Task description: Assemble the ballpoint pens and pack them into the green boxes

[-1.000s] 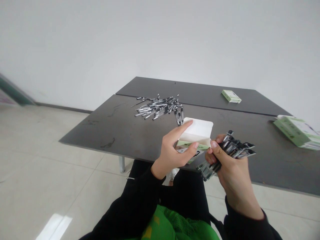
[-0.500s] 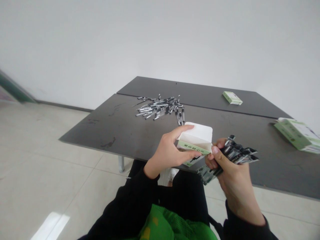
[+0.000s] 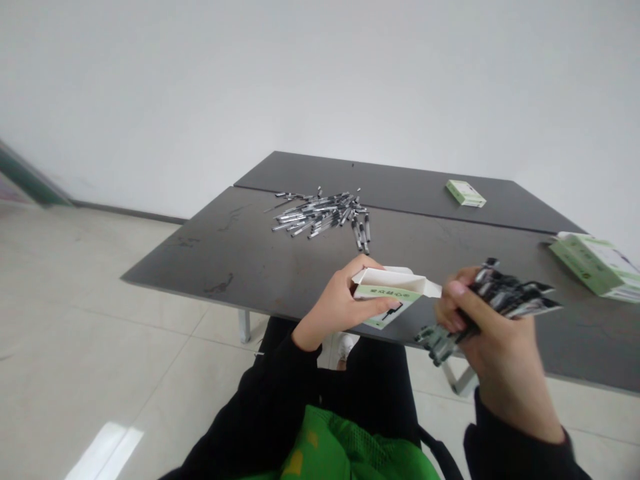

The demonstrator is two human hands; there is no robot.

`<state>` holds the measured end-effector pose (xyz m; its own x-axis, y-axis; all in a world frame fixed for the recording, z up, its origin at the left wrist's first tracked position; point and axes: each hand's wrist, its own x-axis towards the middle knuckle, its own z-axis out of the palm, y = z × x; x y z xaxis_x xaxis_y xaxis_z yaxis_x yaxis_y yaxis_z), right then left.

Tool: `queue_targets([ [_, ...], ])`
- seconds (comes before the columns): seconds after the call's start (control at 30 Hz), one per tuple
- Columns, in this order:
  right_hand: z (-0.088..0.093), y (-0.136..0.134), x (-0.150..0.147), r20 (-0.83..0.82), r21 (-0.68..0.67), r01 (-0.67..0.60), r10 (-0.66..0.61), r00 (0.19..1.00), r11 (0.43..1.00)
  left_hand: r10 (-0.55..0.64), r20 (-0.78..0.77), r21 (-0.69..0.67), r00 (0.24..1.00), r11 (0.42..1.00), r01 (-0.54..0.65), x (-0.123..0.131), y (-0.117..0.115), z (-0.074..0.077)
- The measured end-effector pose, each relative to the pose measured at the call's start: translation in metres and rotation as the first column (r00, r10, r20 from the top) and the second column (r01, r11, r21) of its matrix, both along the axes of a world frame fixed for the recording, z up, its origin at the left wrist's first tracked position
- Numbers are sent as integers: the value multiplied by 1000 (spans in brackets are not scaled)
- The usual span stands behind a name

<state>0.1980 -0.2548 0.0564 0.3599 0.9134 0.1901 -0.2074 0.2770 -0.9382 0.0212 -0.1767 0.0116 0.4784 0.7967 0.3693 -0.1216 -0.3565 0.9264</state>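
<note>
My left hand [image 3: 345, 300] grips a small green and white cardboard box [image 3: 387, 308] by its sides, over the table's front edge. The box's top stands open, with white flaps folded outward; how much is inside cannot be seen. To the right of the box, my right hand [image 3: 493, 330] is closed around a bundle of pens [image 3: 515, 293], their clear wrappers or barrels and dark ends sticking out on both sides of the fist. Motion blurs the bundle a little. The right hand is apart from the box.
A heap of black and clear pens [image 3: 320, 215] lies left of centre on the dark table [image 3: 260, 267]. One small green box [image 3: 466, 193] lies toward the back, and a larger open green carton [image 3: 597, 267] sits at the right. A white wall rises behind.
My right hand has moved right with the pens, away from the box. In my left hand the box has tilted, so more of its printed front shows.
</note>
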Motion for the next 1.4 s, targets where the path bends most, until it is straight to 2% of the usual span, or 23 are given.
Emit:
queue_targets([
  [0.07,24,-2,8,16,108,77,-79,997,991,-7,-6,18,1000,1000,7,-2,0,0],
  [0.17,65,-1,8,81,283,163,-192,978,945,-12,-18,14,1000,1000,13,-2,-1,1],
  [0.27,93,10,-9,181,379,70,-148,972,923,-18,-27,-1,999,1000,18,-1,-2,-1],
  [0.33,100,24,-23,240,399,-41,-61,969,916,-23,-24,-4,999,1000,23,0,-2,-3],
  [0.47,93,49,-41,339,356,-237,111,934,904,-10,-50,-11,999,1000,9,1,-2,-5],
  [0.53,88,54,-44,366,315,-281,157,917,907,-2,-53,-9,999,1000,1,0,-3,-5],
  [0.77,89,50,-45,369,305,-140,18,929,942,-19,-46,-5,999,1000,19,1,-2,-5],
  [0.97,94,45,-42,490,246,-33,-95,867,969,16,-41,18,999,1000,-15,4,-2,-7],
  [1.07,94,43,-41,551,196,-58,-61,832,979,31,-43,-1,999,1000,-31,7,-2,-10],
  [1.17,90,44,-43,584,119,-144,48,810,982,37,-39,6,999,999,-37,8,-3,-11],
  [1.27,84,49,-47,495,85,-174,110,862,981,34,-32,12,999,999,-34,7,-3,-11],
  [1.4,75,53,-50,399,51,-162,128,908,986,42,-44,13,998,999,-42,7,-3,-13],
])
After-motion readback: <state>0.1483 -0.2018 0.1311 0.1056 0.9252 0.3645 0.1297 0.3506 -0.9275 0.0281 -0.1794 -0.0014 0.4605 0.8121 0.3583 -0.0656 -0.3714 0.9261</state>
